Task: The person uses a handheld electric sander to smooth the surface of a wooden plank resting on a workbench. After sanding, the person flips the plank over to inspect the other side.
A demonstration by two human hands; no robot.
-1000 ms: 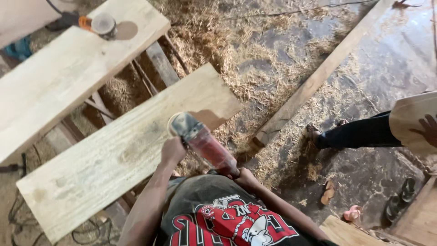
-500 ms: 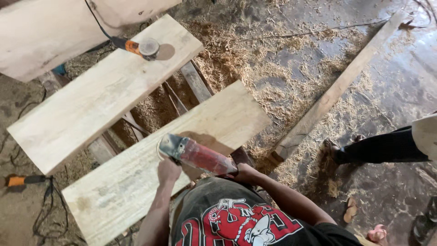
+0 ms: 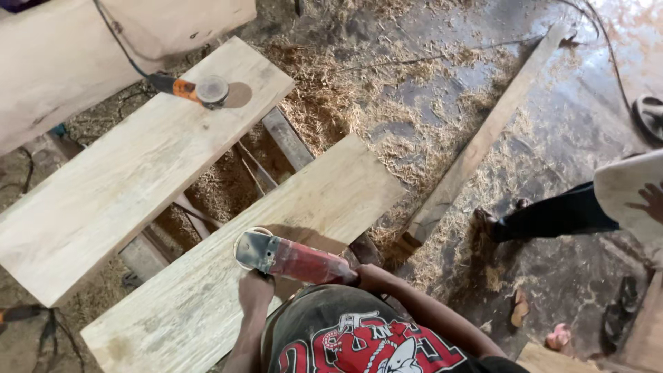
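From my remote seat I see both hands on one tool. The red angle grinder [image 3: 293,260] lies just above the near wooden plank [image 3: 228,276], at the edge nearest to the body. Its long axis runs almost left to right across my view, with the grey head and disc on the left and the red body going to the right.

The left hand [image 3: 255,293] comes up from below and its fingers are closed around the grinder near the head. The right hand [image 3: 371,276] is wrapped around the rear end of the red body. How tight each hold is, I cannot tell.

So the disc end is on the left-hand side, and the plank stretches away from it up and to the right, and also down to the left.

A second plank [image 3: 131,173] lies apart on the left, with an orange grinder [image 3: 197,90] resting on it. Wood shavings [image 3: 359,103] cover the floor. Another person's leg [image 3: 552,217] stands at the right.
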